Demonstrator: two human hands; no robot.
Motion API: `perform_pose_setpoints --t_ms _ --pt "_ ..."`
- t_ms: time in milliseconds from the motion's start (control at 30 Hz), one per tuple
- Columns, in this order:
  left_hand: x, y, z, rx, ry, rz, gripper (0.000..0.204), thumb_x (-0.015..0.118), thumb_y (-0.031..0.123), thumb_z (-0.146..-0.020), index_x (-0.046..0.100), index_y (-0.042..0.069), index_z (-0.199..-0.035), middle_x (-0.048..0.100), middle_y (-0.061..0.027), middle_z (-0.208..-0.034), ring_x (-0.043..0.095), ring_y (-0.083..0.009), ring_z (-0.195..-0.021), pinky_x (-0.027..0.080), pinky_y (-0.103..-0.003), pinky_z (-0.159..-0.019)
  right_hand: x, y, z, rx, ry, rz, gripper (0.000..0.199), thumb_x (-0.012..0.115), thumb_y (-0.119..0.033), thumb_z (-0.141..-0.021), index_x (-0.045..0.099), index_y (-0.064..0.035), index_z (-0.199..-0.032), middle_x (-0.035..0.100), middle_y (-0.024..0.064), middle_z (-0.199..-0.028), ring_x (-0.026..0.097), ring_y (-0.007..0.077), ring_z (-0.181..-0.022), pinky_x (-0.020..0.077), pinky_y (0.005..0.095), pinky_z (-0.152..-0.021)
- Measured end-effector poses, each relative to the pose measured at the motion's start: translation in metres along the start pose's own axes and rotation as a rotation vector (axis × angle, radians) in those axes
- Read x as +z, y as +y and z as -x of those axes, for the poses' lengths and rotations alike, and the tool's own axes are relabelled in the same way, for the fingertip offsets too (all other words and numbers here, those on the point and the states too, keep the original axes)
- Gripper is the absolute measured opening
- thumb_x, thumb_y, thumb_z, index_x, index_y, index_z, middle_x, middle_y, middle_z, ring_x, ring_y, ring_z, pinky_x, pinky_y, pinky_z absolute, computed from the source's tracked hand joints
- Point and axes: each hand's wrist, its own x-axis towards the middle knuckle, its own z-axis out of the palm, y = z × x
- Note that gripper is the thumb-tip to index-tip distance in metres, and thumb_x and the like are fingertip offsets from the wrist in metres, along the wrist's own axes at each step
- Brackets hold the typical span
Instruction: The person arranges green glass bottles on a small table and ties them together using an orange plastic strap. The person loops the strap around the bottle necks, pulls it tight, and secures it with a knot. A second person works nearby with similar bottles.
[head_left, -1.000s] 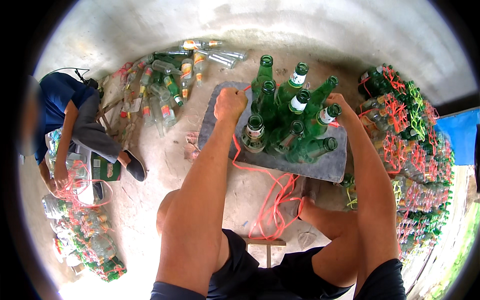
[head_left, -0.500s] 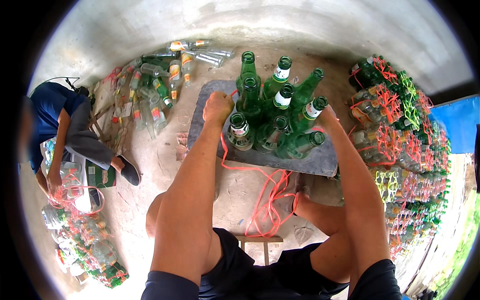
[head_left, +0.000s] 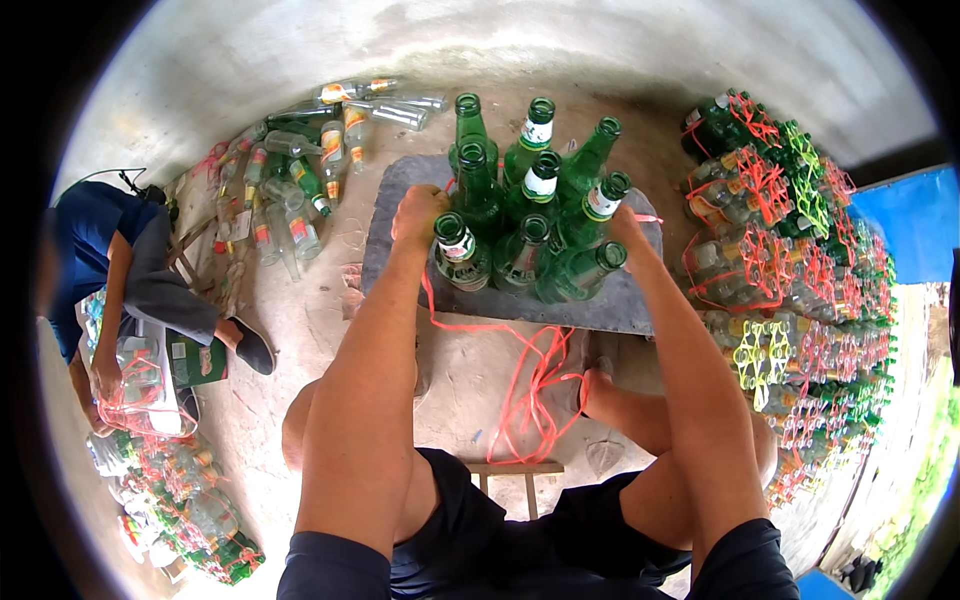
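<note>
Several green glass bottles (head_left: 538, 185) stand in a tight cluster on a dark grey board (head_left: 395, 200) in front of me. The front right bottle (head_left: 585, 272) leans slightly outward. On the cluster's left side, my left hand (head_left: 418, 216) is closed in a fist on red plastic string (head_left: 428, 290), which trails down from it over the board's near edge. Against the right side, my right hand (head_left: 627, 232) is closed, its fingertips partly hidden behind a bottle; a string end sticks out beyond it. The string's course around the bottles is mostly hidden.
Loose string (head_left: 540, 390) hangs in loops before a wooden stool (head_left: 515, 468) between my legs. Tied bottle bundles (head_left: 740, 265) are stacked at right. Loose bottles (head_left: 300, 190) lie at far left. A seated person (head_left: 110, 235) handles string and bottles at left.
The front right bottle has come more upright and closer to the cluster. My right hand has come slightly inward, with a string end showing beside it. The whole view has shifted a little.
</note>
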Motion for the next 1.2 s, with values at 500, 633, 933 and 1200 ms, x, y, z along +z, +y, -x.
perform_pose_setpoints --t_ms 500,633,933,1200 --pt "0.029 -0.095 -0.016 0.050 0.027 0.201 0.034 0.062 0.035 -0.091 0.076 0.008 -0.106 0.071 -0.0258 -0.107 0.068 -0.0426 -0.108 0.052 -0.050 -0.090 0.018 0.004 0.089 0.102 0.229 0.213 0.033 0.060 -0.032 -0.094 0.074 -0.0022 -0.088 0.066 0.0241 -0.075 0.068 0.0371 -0.070 0.0517 0.0453 -0.068" --pt "0.038 -0.068 0.026 0.101 -0.002 0.065 0.034 0.059 0.034 -0.091 0.076 0.006 -0.098 0.071 -0.0272 -0.097 0.070 -0.0441 -0.099 0.054 -0.051 -0.085 0.009 0.014 0.119 0.190 0.248 0.155 0.034 0.058 -0.029 -0.094 0.074 0.0003 -0.087 0.066 0.0226 -0.071 0.066 0.0318 -0.067 0.0517 0.0437 -0.067" --pt "0.021 -0.056 0.092 0.115 0.031 -0.004 0.030 0.057 0.027 -0.092 0.076 0.004 -0.092 0.071 -0.0269 -0.092 0.070 -0.0448 -0.094 0.054 -0.050 -0.083 0.042 -0.003 0.167 0.333 0.294 -0.183 0.032 0.055 -0.021 -0.094 0.073 0.0029 -0.084 0.061 0.0076 -0.062 0.058 0.0165 -0.058 0.0474 0.0344 -0.058" --pt "0.031 -0.070 0.128 0.058 -0.049 0.276 0.021 0.058 0.018 -0.094 0.072 0.002 -0.095 0.060 -0.0085 -0.070 0.051 -0.0163 -0.052 0.037 -0.032 -0.044 0.067 -0.015 0.197 0.317 0.207 -0.349 0.030 0.052 -0.020 -0.095 0.070 0.0022 -0.090 0.057 0.0050 -0.065 0.048 0.0133 -0.049 0.0367 0.0302 -0.043"
